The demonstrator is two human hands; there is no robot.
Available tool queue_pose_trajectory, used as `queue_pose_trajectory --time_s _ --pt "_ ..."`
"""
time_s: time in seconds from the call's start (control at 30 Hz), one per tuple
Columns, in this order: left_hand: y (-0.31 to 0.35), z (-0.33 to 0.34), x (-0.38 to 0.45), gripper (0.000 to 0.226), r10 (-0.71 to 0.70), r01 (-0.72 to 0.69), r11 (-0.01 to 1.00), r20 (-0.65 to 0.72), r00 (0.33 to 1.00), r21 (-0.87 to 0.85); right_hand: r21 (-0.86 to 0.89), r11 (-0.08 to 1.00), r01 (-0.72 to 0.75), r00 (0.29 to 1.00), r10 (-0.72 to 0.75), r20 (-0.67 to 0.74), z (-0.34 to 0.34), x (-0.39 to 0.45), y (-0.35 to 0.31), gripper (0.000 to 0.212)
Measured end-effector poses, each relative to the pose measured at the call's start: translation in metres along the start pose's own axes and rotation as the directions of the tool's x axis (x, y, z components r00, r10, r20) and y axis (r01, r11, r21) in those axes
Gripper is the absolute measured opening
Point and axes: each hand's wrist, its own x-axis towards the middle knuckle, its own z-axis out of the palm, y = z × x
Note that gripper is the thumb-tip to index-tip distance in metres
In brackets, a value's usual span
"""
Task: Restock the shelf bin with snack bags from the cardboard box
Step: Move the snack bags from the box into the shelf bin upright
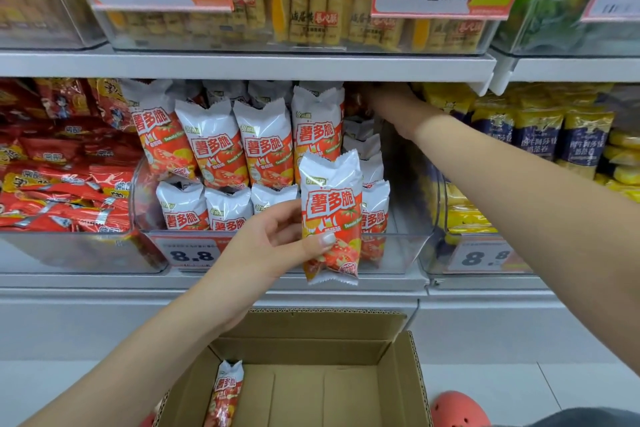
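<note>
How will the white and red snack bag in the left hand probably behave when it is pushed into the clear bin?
The puffy white-and-red snack bag looks air-filled, so probably light and squashy. Its glossy film may slide in the left hand. Standing among the upright bags in the clear plastic bin, it could tip.

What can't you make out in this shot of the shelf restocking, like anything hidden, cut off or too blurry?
- Right hand, head view: its fingers reach into the bin's back under the shelf edge; grip unclear.
- Cardboard box, head view: near part cut off by the bottom edge, so its remaining count is unknown; one bag in the box shows.
- Price tag small print: too blurred, and the left hand, holding a snack bag, covers its right end.
</note>
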Motion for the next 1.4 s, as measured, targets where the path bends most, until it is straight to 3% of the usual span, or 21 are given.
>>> queue_pose_trajectory --time_s 0.1,0.2,0.37,0.43,0.5,0.57,0.73,0.83,0.93,1.07,1.23,1.4 --pt "0.001 0.001 -0.001 0.04 -0.001 0.001 1.0 -0.008 1.0 -0.003 -0.105 0.994 0.008 0.994 -0.019 -0.106 -0.007 -0.024 -0.009 0.034" --pt "0.003 0.002 -0.001 0.045 -0.001 0.001 1.0 -0.02 1.0 0.019 0.102 0.994 0.037 0.98 -0.016 -0.198 -0.012 -0.08 -0.009 0.028" --pt "0.004 0.014 0.002 0.05 0.011 -0.011 1.0 -0.088 0.996 0.007 0.383 0.924 -0.017 0.988 -0.044 0.15 -0.012 -0.165 -0.004 0.019" --pt "0.005 0.021 0.001 0.049 0.027 -0.023 0.999 -0.117 0.993 0.037 0.422 0.901 -0.102 0.956 -0.028 0.292 -0.015 -0.176 -0.004 0.021" --pt "0.006 0.027 0.001 0.038 0.051 -0.04 0.997 -0.162 0.986 0.067 0.409 0.902 -0.138 0.938 -0.014 0.347 -0.018 -0.178 -0.003 0.022" --pt "0.007 0.032 0.002 0.035 0.071 -0.054 0.994 -0.195 0.978 0.09 0.442 0.886 -0.14 0.951 -0.003 0.308 -0.021 -0.173 -0.002 0.024" --pt "0.006 0.032 0.002 0.058 0.077 -0.046 0.986 -0.191 0.979 0.161 0.606 0.772 -0.193 0.98 0.179 0.084 -0.028 -0.135 0.006 0.042" --pt "0.003 0.027 0.001 0.042 0.064 -0.025 0.982 -0.207 0.976 0.185 0.628 0.758 -0.178 0.976 0.216 0.016 -0.025 -0.098 0.001 0.056" --pt "0.002 0.024 0.001 0.034 0.055 -0.019 0.986 -0.216 0.975 0.167 0.606 0.78 -0.159 0.966 0.248 -0.065 -0.016 -0.058 -0.003 0.038" --pt "0.002 0.02 0.002 0.029 0.057 -0.024 0.987 -0.21 0.976 0.156 0.561 0.812 -0.16 0.975 0.22 -0.041 -0.013 -0.02 0.003 0.016" --pt "0.0 0.013 0.003 0.024 0.068 -0.031 0.984 -0.208 0.976 0.174 0.52 0.842 -0.141 0.979 0.195 -0.051 -0.002 0.006 0.011 0.033" --pt "-0.001 0.011 0.004 0.021 0.077 -0.032 0.978 -0.213 0.974 0.207 0.403 0.911 -0.089 0.993 0.113 -0.035 0.005 0.009 0.016 0.023"
